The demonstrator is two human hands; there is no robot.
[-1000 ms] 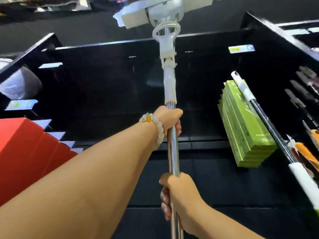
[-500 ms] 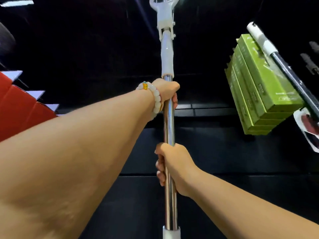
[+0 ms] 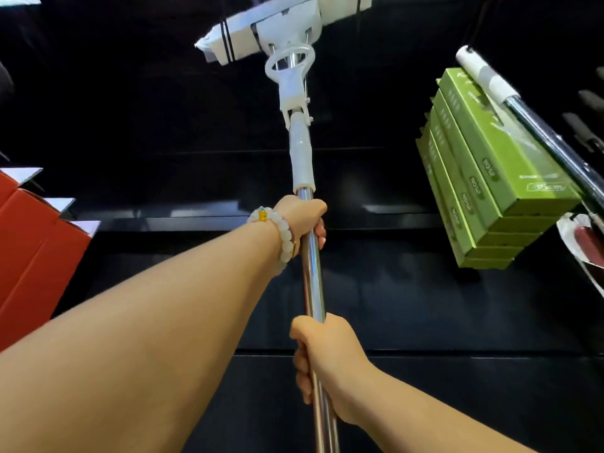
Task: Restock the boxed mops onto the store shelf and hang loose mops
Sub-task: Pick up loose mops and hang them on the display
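mop (image 3: pixel 313 282) tilted right, head now visible, hands (image 3: pixel 304 220) gripping

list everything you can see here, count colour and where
loose mop: 1, steel pole with white sleeve and white head, centre, raised head-up towards the top
green boxes: a stack, at least 4, on the right
second mop: 1, white end on a black pole, right, lying against the green boxes
red boxes: several, with white flaps, left edge
shelving: black, behind everything
bead bracelet: 1, pale beads with an orange one, left wrist
left hand: grips the pole, upper
right hand: grips the pole, lower
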